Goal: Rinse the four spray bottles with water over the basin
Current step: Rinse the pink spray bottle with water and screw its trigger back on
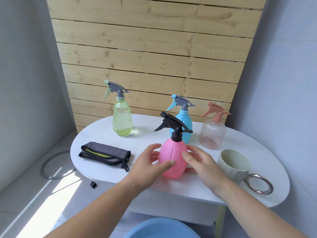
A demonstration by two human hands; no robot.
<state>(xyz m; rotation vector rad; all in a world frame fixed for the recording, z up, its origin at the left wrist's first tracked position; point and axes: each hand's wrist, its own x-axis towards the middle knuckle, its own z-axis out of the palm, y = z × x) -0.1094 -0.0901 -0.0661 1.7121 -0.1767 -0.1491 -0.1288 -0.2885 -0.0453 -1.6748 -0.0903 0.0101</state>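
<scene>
A pink spray bottle with a black trigger head stands near the front of the white oval table. My left hand wraps its left side with the thumb on the front. My right hand clasps its right side. Behind it stands a blue spray bottle, partly hidden by the pink one. A tall green spray bottle is at the back left. A clear ribbed bottle with a peach trigger is at the back right. The blue basin lies below the table's front edge, cut off by the frame.
A folded grey cloth lies on the table's left part. A pale mug with a metal ring handle stands at the right front. On the floor to the left lie a grey ring and a small black piece. A slatted wooden wall rises behind.
</scene>
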